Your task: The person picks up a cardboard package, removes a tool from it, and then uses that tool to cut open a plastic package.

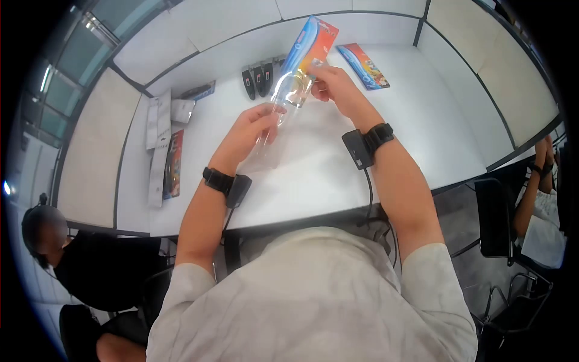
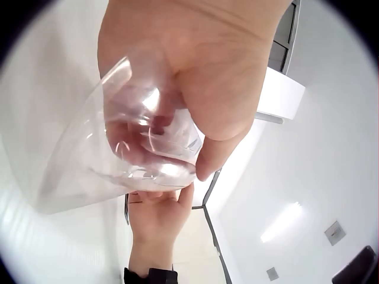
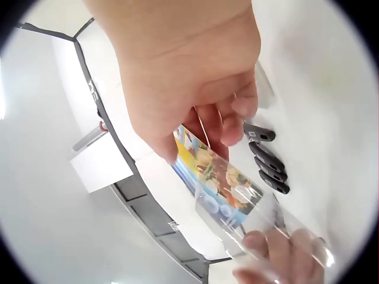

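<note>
A printed blue and orange card (image 1: 309,45) stands tilted between the hands, joined with a clear plastic sleeve (image 1: 265,148) that hangs down toward the desk. The right hand (image 1: 338,87) pinches the card's edge between thumb and fingers; the right wrist view shows the food pictures on the card (image 3: 228,177) just below that hand (image 3: 189,89). Around the clear plastic (image 2: 83,160) curl the fingers of the left hand (image 2: 183,77), lower down in the head view (image 1: 250,130). Something metallic and ring-like shows inside the plastic near the card's lower end.
Several black-handled items (image 1: 258,78) lie at the back of the desk (image 1: 422,139). Another printed card (image 1: 363,66) is at the back right. White packages (image 1: 158,145) and a red package (image 1: 174,164) lie at the left. Low partitions surround the desk; people sit on both sides.
</note>
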{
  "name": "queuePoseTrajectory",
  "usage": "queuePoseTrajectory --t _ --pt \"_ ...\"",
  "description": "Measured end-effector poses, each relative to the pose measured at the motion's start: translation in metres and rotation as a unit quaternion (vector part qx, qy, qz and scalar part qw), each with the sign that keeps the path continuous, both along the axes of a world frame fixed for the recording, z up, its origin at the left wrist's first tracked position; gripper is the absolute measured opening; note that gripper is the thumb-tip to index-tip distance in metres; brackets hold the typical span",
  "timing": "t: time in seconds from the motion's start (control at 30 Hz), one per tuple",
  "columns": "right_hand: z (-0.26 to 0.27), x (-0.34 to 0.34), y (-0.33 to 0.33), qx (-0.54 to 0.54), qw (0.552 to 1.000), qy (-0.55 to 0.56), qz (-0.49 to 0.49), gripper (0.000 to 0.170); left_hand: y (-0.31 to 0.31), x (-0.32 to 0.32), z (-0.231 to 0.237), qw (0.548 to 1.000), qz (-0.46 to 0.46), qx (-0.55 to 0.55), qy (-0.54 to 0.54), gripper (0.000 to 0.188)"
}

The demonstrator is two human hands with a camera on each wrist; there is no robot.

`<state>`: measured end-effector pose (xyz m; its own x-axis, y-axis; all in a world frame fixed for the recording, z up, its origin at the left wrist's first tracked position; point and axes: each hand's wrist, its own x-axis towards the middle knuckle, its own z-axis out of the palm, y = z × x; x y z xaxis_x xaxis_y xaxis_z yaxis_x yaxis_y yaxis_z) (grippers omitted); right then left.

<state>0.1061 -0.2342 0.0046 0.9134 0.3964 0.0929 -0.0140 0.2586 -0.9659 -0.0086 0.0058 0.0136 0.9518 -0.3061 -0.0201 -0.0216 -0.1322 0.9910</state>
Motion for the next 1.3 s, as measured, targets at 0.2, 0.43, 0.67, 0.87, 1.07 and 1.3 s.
queuePoseTrajectory --t 0.2,0.43,0.67,0.87,1.07,1.3 --pt "-0.004 0.001 0.001 -0.031 0.999 -0.035 0.028 0.026 0.0 0.007 -0.012 0.996 0.02 -0.075 0.033 0.031" --pt "-0.005 0.005 -0.005 0.023 0.999 -0.005 -0.043 0.027 -0.001 0.004 -0.012 0.997 -0.008 -0.066 0.041 0.028" --pt "0.009 -0.012 -0.004 -0.04 0.998 -0.001 0.047 0.027 -0.001 0.005 -0.015 0.995 0.058 -0.065 0.044 0.029" --pt "-0.009 0.015 -0.009 -0.014 0.999 -0.025 -0.012 0.029 0.002 0.008 -0.018 0.994 0.049 -0.08 0.051 0.031" --pt "-0.021 0.052 -0.035 -0.167 0.939 -0.177 -0.243 0.04 0.004 0.013 -0.024 0.992 0.055 -0.095 0.055 0.029" --pt "-0.001 0.049 -0.095 -0.534 0.777 -0.142 -0.302 0.017 0.003 0.011 -0.023 0.992 0.051 -0.094 0.06 0.031"
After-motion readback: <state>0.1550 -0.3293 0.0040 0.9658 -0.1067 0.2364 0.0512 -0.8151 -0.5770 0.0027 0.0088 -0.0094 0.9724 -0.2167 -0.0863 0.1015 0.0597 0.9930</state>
